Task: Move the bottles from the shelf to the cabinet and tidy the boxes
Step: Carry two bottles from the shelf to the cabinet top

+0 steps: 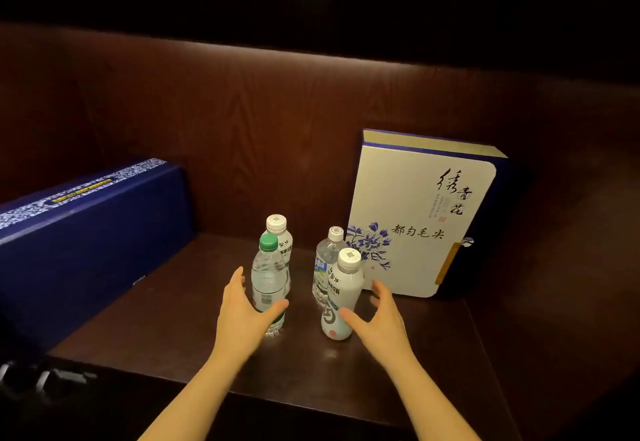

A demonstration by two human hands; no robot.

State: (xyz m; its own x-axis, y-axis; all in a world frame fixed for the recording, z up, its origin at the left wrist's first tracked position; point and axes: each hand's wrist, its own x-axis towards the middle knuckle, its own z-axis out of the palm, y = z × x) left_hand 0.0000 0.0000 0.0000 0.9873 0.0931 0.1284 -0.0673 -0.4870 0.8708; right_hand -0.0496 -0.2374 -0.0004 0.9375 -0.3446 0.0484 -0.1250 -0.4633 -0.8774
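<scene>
Shelf (pixel 173 319): L hand (pixel 242 316), fingers apart, round green-cap bottle (pixel 268 278), well left of white box (pixel 415 219). R hand (pixel 384 319), fingers spread, round milky bottle (pixel 341 298) just left of it. 2 more bottles (pixel 323 267) behind. Blue box (pixel 86 232) far left.

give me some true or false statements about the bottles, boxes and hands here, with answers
Four plastic bottles stand on the dark wooden shelf. True.
The clear bottle by the left hand has a red cap. False: green.
The white flowered box lies flat. False: it stands upright.
The right hand is open beside the white opaque bottle. True.
The long dark blue box sits right of the bottles. False: left.
</scene>
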